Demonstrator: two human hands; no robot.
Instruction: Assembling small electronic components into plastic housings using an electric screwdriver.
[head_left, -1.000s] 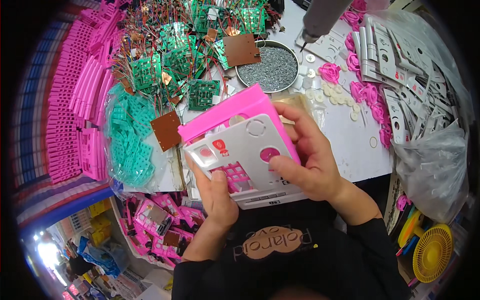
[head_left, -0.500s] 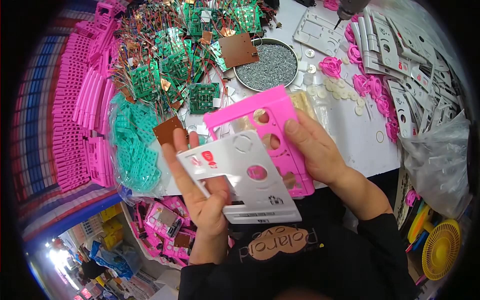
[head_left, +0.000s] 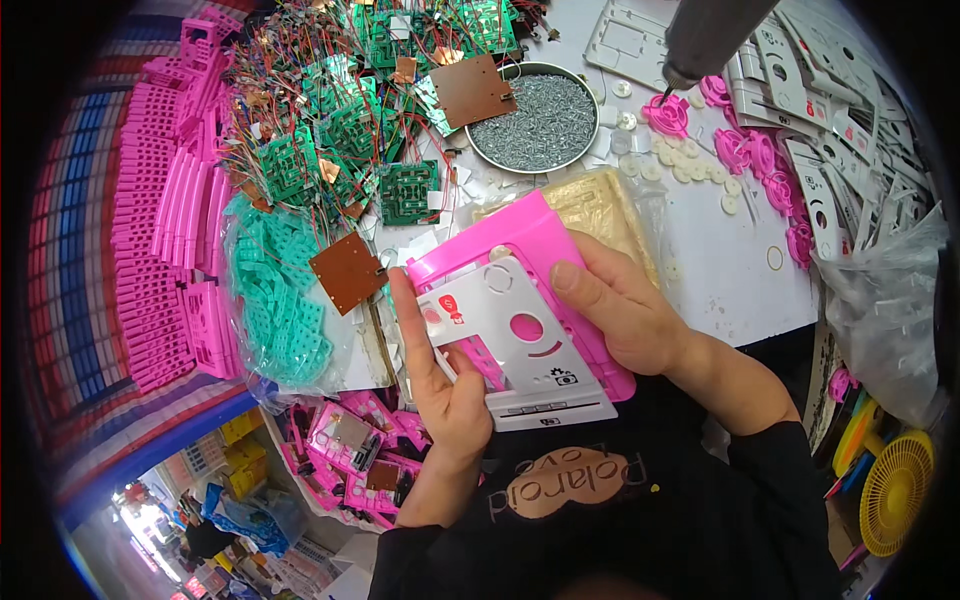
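My left hand grips a thin white plastic faceplate by its left edge, index finger stretched along it. The faceplate has round and rectangular cutouts and small red and black prints. My right hand is closed on the right side of a pink plastic housing, thumb on top. Lying over the housing's front, the faceplate hides much of it and is slightly tilted. Whether the two parts touch all along, I cannot tell.
Green circuit boards with wires are heaped beyond my hands, beside a round tin of screws. An electric screwdriver hangs at upper right. Teal plastic parts and pink housings lie left; white faceplates are piled right.
The white faceplate has moved right and up onto the pink housing, and the two now overlap more squarely. The hanging screwdriver shows larger and lower in view.
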